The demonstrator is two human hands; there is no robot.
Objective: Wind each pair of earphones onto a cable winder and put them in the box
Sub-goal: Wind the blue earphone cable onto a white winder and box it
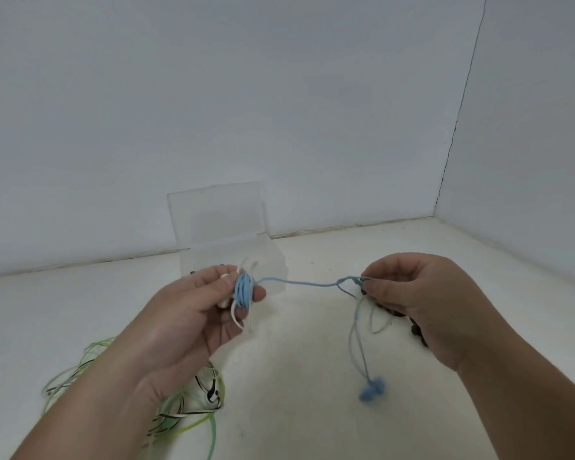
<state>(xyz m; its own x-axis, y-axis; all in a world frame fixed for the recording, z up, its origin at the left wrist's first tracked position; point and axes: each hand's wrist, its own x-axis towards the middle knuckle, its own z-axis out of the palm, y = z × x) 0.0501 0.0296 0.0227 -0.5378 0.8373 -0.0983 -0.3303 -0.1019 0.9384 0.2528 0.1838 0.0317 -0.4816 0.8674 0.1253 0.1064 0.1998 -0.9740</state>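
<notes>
- The blue earphones (pixel 312 283) are partly wound: several turns of cord sit bunched round a white winder (pixel 224 303), and one strand runs from it, nearly level and above the table, across to the other hand.
- Past that hand the cord splits into two thin strands that hang down, ending in the two blue buds (pixel 372 391), which are blurred and low, near the table (pixel 296 360).
- The left hand (pixel 186 313) holds the winder in the air, palm turned inward. Its fingers (pixel 258 293) are clamped on the winder, thumb on the near side over the blue turns, the others behind.
- The right hand (pixel 419 293) is at about the same height, well apart from the left, back of the hand up. Its fingers are closed together in a pinch on the cord just where it forks.
- The clear box (pixel 273 260) stands on the table behind the left hand, its lid (pixel 213 210) open and upright against the wall (pixel 279 94). The hand and winder hide its near edge.
- A tangle (pixel 193 403) of green, white and black cords lies on the table under the left forearm, partly covered by it.
- Some small dark bits (pixel 416 332) show under the right hand; what they are cannot be told.
</notes>
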